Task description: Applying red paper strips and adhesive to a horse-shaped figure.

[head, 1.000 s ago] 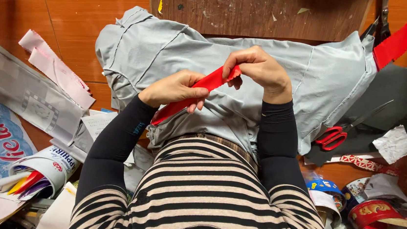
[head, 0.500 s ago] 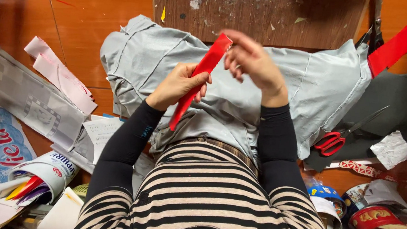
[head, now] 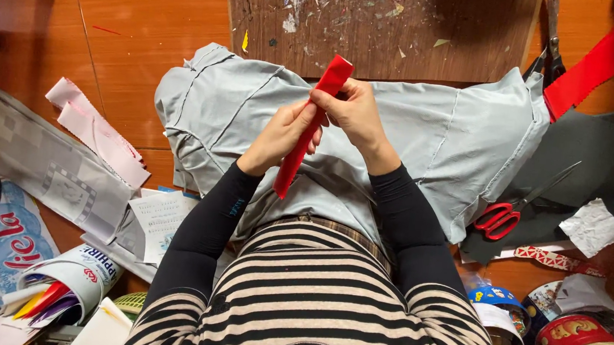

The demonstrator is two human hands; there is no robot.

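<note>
A narrow red strip of fabric (head: 310,125) is held between both hands over a pale grey garment (head: 443,144) spread on the wooden table. My left hand (head: 282,135) grips the strip near its middle. My right hand (head: 353,110) pinches it near the upper end, which points away from me. The strip stands almost straight along my view, its lower end hanging free above my lap.
Red-handled scissors (head: 511,209) lie right on dark grey fabric (head: 603,176). A long red band (head: 606,54) runs to the top right. A worn wooden board (head: 409,26) lies beyond the garment. Paper scraps (head: 95,135) and a cup of paper rolls (head: 67,285) sit left; tins (head: 574,336) sit lower right.
The red strip has swung from nearly level to almost upright, its far end now pointing away from me. Both hands have moved closer together on it.
</note>
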